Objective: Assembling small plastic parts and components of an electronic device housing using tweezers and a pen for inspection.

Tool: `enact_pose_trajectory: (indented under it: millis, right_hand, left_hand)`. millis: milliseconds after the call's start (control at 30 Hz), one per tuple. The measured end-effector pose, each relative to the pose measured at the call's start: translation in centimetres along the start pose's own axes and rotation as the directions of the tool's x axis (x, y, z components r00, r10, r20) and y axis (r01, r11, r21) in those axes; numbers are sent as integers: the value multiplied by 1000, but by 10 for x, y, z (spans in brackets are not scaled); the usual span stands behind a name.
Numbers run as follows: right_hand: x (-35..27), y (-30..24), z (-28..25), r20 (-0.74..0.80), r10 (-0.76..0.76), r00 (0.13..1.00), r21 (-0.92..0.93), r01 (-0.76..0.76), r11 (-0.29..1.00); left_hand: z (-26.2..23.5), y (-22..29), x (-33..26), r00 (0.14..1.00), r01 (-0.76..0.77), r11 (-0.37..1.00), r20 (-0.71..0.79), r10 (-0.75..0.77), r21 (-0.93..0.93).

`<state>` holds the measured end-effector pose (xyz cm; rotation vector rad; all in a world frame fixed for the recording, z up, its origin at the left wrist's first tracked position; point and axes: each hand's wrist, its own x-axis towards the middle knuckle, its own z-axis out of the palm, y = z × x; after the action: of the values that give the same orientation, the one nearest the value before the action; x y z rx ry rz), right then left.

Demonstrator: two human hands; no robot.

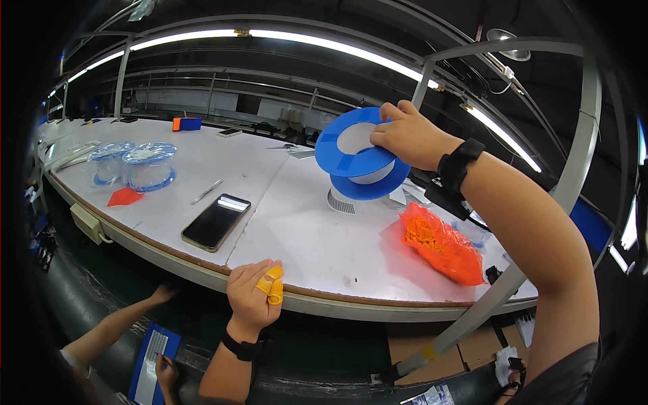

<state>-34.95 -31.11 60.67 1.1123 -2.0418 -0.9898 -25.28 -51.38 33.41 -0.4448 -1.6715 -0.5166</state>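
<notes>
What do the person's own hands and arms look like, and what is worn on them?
The left hand has yellow finger coverings, apparently finger cots, and a black wristband. The right hand shows no such coverings; its bulkier wristband is also black. Both forearms are bare, and a dark sleeve shows on the right side.

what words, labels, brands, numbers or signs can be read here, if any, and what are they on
None can be read.
Blue spool in the right hand: no readable text shows.
Phone on the table: dark screen with a reflection, no legible text.
White sheet on the blue board: markings too small and blurred to read.
</notes>
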Motion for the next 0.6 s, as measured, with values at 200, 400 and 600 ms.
enact_pose_trajectory:
  millis: [200,400,600]
  right_hand:
    - [-48,16,-38,-236,47,971,-89,-70,994]
    - [-68,21,-35,-529,148,836,-133,-254,958]
    - [-48,-31,42,-425,163,891,-98,-224,970]
  left_hand:
    - [1,5,2,999,-17,1000,-33,17,-12]
    - [2,9,6,999,29,999,-18,-28,43]
    - [-16,23,20,961,113,986,238,-141,125]
